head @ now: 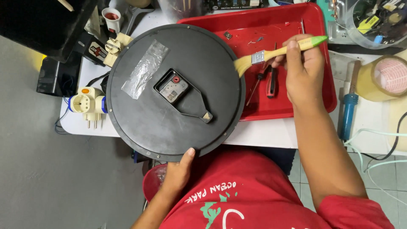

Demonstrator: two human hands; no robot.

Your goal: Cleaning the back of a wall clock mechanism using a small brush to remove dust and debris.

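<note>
Two hands busy — left hand (178, 171) clamped on clock back (176, 91) rim, right hand (302, 70) gripping paintbrush (271, 54) — bristles at its edge.

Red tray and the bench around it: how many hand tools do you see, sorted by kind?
Paintbrush, held in the right hand: 1
Screwdrivers on the red tray: 2, one red-handled, one slim
Blue-handled tool beside the tray: 1
Total: 4

You work in bright, even light from overhead; shadows stay soft and short. The clear tape (144, 69) on the black clock back (175, 92) catches a pale glare. Focus is sharp throughout, with slight wide-angle bending at the edges.
</note>
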